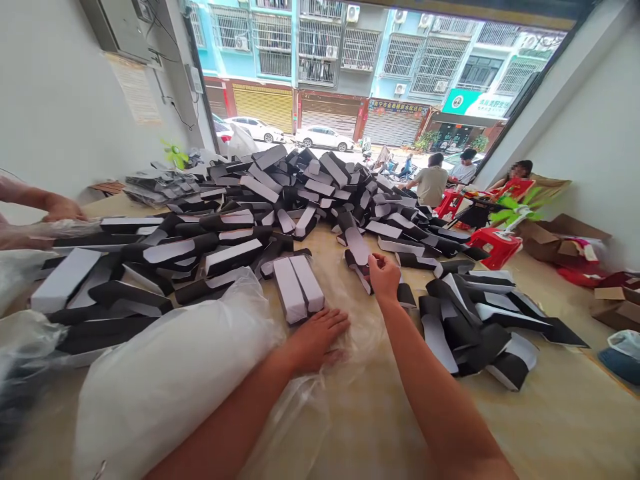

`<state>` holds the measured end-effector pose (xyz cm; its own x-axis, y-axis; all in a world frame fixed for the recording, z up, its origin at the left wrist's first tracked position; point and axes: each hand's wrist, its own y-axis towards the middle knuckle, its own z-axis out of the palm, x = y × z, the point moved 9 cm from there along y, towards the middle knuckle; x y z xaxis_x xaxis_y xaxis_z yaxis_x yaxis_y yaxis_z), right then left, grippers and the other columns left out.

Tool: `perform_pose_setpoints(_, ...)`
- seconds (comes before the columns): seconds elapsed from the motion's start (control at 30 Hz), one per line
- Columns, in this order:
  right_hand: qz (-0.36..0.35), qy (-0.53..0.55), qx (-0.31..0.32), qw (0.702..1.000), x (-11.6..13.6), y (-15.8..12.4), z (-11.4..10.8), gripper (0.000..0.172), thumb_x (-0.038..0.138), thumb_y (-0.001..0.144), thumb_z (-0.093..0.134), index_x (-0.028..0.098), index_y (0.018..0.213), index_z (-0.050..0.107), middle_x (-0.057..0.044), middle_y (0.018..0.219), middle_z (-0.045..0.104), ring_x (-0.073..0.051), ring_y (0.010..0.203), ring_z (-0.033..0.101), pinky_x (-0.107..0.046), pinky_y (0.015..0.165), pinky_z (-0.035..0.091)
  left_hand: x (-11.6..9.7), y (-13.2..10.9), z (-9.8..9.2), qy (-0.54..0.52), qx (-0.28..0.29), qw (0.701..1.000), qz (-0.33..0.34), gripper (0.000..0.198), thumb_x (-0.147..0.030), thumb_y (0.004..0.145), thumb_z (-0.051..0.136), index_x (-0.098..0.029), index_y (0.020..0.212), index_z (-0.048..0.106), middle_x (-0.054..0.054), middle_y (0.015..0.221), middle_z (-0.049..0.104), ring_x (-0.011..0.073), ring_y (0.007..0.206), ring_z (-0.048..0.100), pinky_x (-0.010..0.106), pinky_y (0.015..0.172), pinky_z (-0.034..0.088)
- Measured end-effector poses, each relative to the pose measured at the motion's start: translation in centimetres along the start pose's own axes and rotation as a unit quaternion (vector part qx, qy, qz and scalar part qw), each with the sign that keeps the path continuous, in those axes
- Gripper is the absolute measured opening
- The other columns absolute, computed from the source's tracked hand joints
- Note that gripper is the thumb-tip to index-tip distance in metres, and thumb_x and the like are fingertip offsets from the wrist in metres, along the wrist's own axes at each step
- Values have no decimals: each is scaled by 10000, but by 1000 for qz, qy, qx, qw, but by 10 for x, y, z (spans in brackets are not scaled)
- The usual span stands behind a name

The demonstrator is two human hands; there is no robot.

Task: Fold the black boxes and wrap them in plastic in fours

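My left hand (320, 337) lies flat, fingers stretched out, on clear plastic film over the table. Its fingertips are close to a pair of white boxes (299, 287) standing side by side. My right hand (384, 275) is closed in a pinch at the near end of a black-and-white cardboard box (356, 241), whose pale flap points toward me. Beneath my left forearm bulges a large translucent plastic bag (175, 377). A heap of similar long boxes (300, 180), black outside and white inside, spreads beyond both hands.
More black-and-white boxes (470, 327) lie right of my right arm on the tan table (565, 407). At the left edge, another person's hand (64, 208) rests by plastic-wrapped boxes. People sit beyond the table near a red plastic chair (495, 247) and cardboard cartons (565, 247).
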<state>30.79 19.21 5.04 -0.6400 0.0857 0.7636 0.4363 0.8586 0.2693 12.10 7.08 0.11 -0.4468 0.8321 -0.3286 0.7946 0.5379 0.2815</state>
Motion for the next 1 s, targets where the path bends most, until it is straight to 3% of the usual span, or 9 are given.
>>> perform_pose_setpoints(0.07,15,22,26,999,-4,-6,2,445,378,944,458,76,1211,646,-139,932,757,-244,787,734,-330,675,583,-1,0,-2,6,-11,1000,3,647,-461,944,576,-214,1515,400,117,1526,493,272,1456,407,461,1210,330)
perform_pose_setpoints(0.13,7,-8,35,999,-1,-14,2,383,346,903,549,88,1156,674,-171,1024,740,-291,926,720,-398,816,576,-2,0,-3,7,-14,1000,4,643,-462,948,570,-213,1516,398,114,1518,505,271,1452,413,458,1208,334)
perform_pose_setpoints(0.27,-142,-66,7,988,37,-35,7,356,320,929,536,128,1202,659,-200,1324,607,-326,1235,580,-468,1043,469,-5,1,-4,5,6,1000,-2,617,-471,951,562,-198,1491,436,117,1522,499,280,1457,404,473,1209,328)
perform_pose_setpoints(0.37,-278,-39,116,953,65,-56,47,392,328,1001,418,171,1297,621,-149,1382,590,-260,1290,554,-411,1090,447,-6,3,-4,12,13,1000,-6,569,-460,971,529,-183,1463,470,112,1508,518,284,1450,414,482,1207,331)
perform_pose_setpoints(0.43,-327,-64,214,918,68,-67,82,423,337,1024,383,188,1366,582,-112,1465,545,-231,1362,501,-390,1141,397,-7,3,-5,19,11,1000,-1,513,-434,998,478,-198,1454,483,104,1487,544,271,1428,447,482,1209,328)
perform_pose_setpoints(0.5,-326,-117,273,897,55,-68,110,449,355,1031,383,164,1400,556,-111,1496,524,-232,1415,447,-398,1173,352,-7,3,-4,25,9,1000,4,483,-419,1016,443,-211,1449,492,104,1478,552,257,1417,464,477,1217,317)
perform_pose_setpoints(0.57,-302,-156,283,897,38,-59,124,470,363,1026,408,118,1401,549,-141,1482,535,-252,1433,424,-421,1189,324,-7,2,-3,28,14,1000,6,491,-428,1021,429,-203,1453,491,110,1501,526,259,1440,433,470,1223,310)
perform_pose_setpoints(0.77,-251,-209,232,916,5,-22,121,515,277,989,435,59,1454,467,-204,1564,400,-299,1485,328,-491,1219,239,-4,0,4,9,59,998,-16,571,-483,1019,411,-186,1506,422,119,1590,390,282,1503,309,465,1228,286)
perform_pose_setpoints(1.0,-244,-228,175,926,18,-16,88,435,171,953,422,144,1354,590,-137,1512,498,-264,1335,521,-384,1114,390,0,-1,5,-24,79,996,-28,604,-467,986,505,-234,1529,384,97,1615,344,282,1520,263,463,1239,252)
